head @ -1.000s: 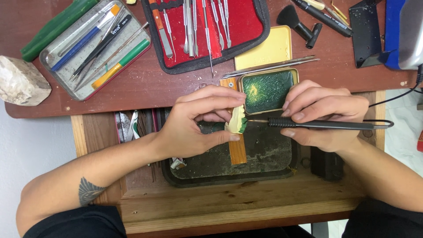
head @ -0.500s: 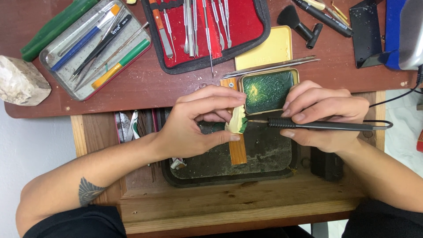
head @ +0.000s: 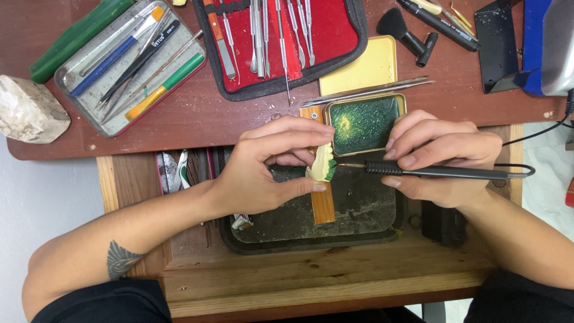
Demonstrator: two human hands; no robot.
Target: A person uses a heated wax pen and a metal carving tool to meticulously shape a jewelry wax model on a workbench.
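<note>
The left hand (head: 263,170) pinches a small cream-coloured carved piece with a green edge (head: 324,164) between thumb and fingertips, just above a narrow orange wooden strip (head: 323,203) that spans the dark, speckled metal tray (head: 359,221). The right hand (head: 445,158) is closed around a black pen-shaped electric tool with a cord (head: 442,172), its thin metal tip meeting the piece's green edge. Just beyond the tray sits a small open yellow tin (head: 366,122) — filled with dark green wax, scraped pale at the middle — with its flat yellow lid (head: 362,69) lying further back. Two slim steel tools (head: 368,91) rest between lid and tin. Beyond the tray's left side lies an open red-lined black pouch (head: 281,42) holding a row of steel instruments; further left, a shallow grey metal box (head: 128,60) holds pens, a blue-handled brush and tweezers.
</note>
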